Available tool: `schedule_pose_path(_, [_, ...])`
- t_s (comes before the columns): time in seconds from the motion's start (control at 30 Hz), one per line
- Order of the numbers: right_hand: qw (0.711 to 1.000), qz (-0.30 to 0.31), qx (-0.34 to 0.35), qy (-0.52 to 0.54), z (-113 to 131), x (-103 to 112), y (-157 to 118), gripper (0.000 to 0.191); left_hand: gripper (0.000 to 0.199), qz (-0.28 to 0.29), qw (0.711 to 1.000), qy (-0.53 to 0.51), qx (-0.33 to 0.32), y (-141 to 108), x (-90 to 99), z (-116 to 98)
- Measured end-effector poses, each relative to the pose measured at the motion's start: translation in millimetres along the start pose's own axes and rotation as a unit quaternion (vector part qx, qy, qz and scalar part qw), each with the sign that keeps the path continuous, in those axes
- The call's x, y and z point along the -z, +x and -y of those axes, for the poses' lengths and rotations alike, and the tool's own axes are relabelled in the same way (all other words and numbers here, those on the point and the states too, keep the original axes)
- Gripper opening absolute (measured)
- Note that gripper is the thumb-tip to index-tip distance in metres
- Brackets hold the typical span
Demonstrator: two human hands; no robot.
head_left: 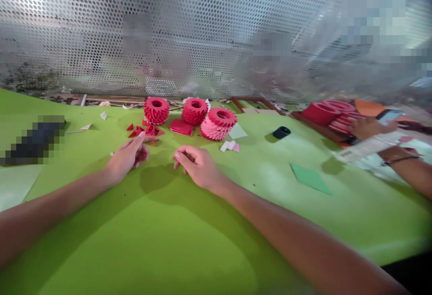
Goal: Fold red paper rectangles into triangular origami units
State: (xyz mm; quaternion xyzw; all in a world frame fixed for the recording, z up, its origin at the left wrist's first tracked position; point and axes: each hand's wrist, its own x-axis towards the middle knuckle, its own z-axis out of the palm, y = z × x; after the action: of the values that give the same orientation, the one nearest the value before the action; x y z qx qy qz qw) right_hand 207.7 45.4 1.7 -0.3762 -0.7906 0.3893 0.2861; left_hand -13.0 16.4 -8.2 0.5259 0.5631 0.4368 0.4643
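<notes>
Person's left hand (130,155) at red folded pieces (150,131), grip not discernible. Right hand (197,164) loosely curled above green table (162,245), contents hidden. 3 ridged paper rings (195,116) stand beyond.

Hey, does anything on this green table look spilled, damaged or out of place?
I see no clear spill or damage. The untidiest spot is the pointed red pieces by the left hand: they lie loose at mixed angles, while the red paper stack beside them sits together.
</notes>
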Motion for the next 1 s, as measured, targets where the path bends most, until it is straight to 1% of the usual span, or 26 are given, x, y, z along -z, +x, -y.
schedule_pose_path(0.07, [1.000, 0.005, -0.004, -0.004, -0.1, -0.6, -0.1, 0.024, 0.053, 0.005, 1.000, -0.021, 0.012, 2.1, 1.1, 0.4])
schedule_pose_path(0.13, [1.000, 0.012, -0.003, -0.013, -0.8, -1.5, -0.5, 0.025, 0.048, 0.014, 1.000, -0.005, 0.007, 2.5, 1.7, 1.3])
schedule_pose_path(0.2, [0.999, 0.020, 0.001, -0.029, -2.0, -1.6, -0.4, 0.026, 0.044, 0.038, 0.999, 0.034, -0.008, 1.4, 1.7, 2.1])
schedule_pose_path(0.27, [0.998, 0.019, 0.009, -0.053, -3.0, 0.2, 1.1, 0.027, 0.040, 0.076, 0.993, 0.082, -0.026, -0.9, 1.1, 2.1])
schedule_pose_path(0.37, [0.990, -0.015, 0.031, -0.133, -2.7, 7.6, 7.9, 0.023, 0.039, 0.120, 0.980, 0.146, -0.066, -5.0, -1.2, 1.1])
schedule_pose_path(0.43, [0.972, -0.036, 0.041, -0.229, -2.4, 14.8, 16.0, 0.021, 0.038, 0.132, 0.972, 0.173, -0.090, -6.7, -2.5, 0.7])
schedule_pose_path(0.5, [0.945, -0.043, 0.053, -0.320, -3.8, 21.9, 26.8, 0.026, 0.038, 0.137, 0.968, 0.185, -0.100, -7.3, -3.1, 1.0])
schedule_pose_path(0.57, [0.918, -0.044, 0.077, -0.387, -7.7, 27.5, 39.0, 0.033, 0.039, 0.139, 0.967, 0.190, -0.102, -6.9, -3.3, 2.0])
schedule_pose_path(0.67, [0.878, -0.043, 0.068, -0.471, -15.4, 31.8, 56.0, 0.037, 0.040, 0.138, 0.965, 0.196, -0.101, -5.6, -3.5, 3.3])
schedule_pose_path(0.8, [0.867, -0.036, 0.061, -0.494, -22.1, 32.1, 69.3, 0.042, 0.038, 0.135, 0.964, 0.203, -0.102, -5.8, -4.5, 2.3])
schedule_pose_path(1.0, [0.853, -0.023, 0.064, -0.517, -27.7, 30.2, 76.7, 0.034, 0.041, 0.139, 0.966, 0.196, -0.090, -7.6, -4.6, 0.7])
